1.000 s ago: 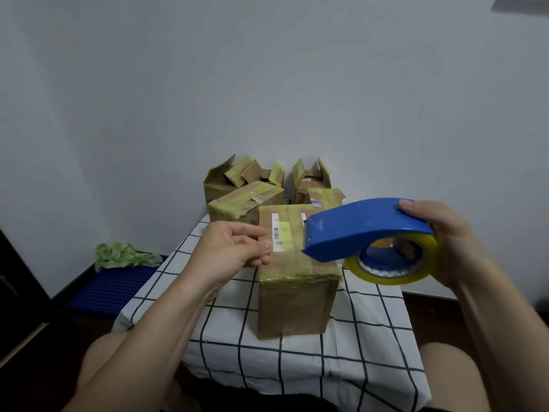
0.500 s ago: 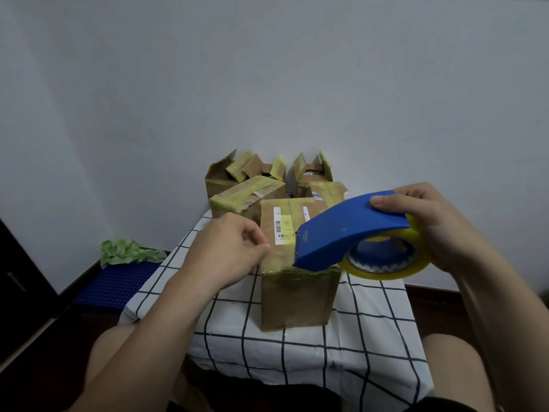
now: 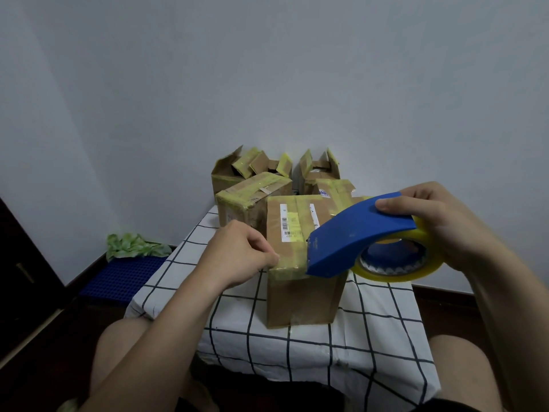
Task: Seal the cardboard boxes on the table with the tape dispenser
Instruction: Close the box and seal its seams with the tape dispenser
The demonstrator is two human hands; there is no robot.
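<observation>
A tall cardboard box with old yellowish tape and a barcode label stands at the middle of the checked tablecloth. My right hand grips a blue tape dispenser with a yellow tape roll. The dispenser's mouth sits at the box's near top edge. My left hand has curled fingers at the box's near left top corner. It seems to pinch the tape end there. A yellowish strip runs along that edge between hand and dispenser.
Behind the front box lie a taped box and another, with two open-flapped boxes against the wall. A green cloth and a blue mat lie on the floor at the left. My knees flank the small table.
The dispenser has come down and left, from above the box to its near top edge. My left hand moved right and closed its fingers at the box's corner.
</observation>
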